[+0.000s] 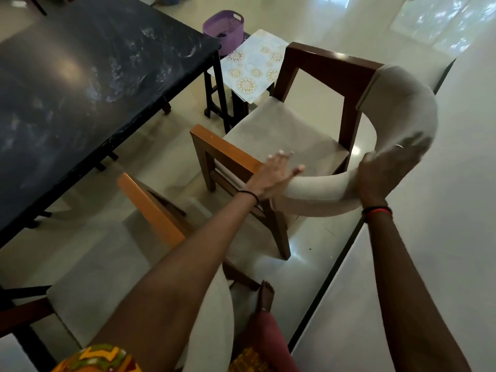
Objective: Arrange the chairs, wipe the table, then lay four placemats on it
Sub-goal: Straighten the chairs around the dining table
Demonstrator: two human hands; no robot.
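Left hand point(273, 175) flat, fingers straight, against the curved back of the cream-cushioned brown wooden armchair point(281, 135), right hand point(389, 167) draped over it, grip lost in blur, the chair off the smeared black tabletop point(80, 76) corner, and an uneven shove could swing it into the neighbouring orange-armed chair point(150, 208).

Black table point(80, 76), cream-and-brown chair point(281, 135), purple basket point(225, 30), gold-floral pale-blue placemats point(252, 63)

Pale glossy floor point(456, 183) under me, a dark strip point(338, 264) cutting across it, window light point(434, 20) glaring top right, purple basket point(224, 30) beyond, maybe on a stand.
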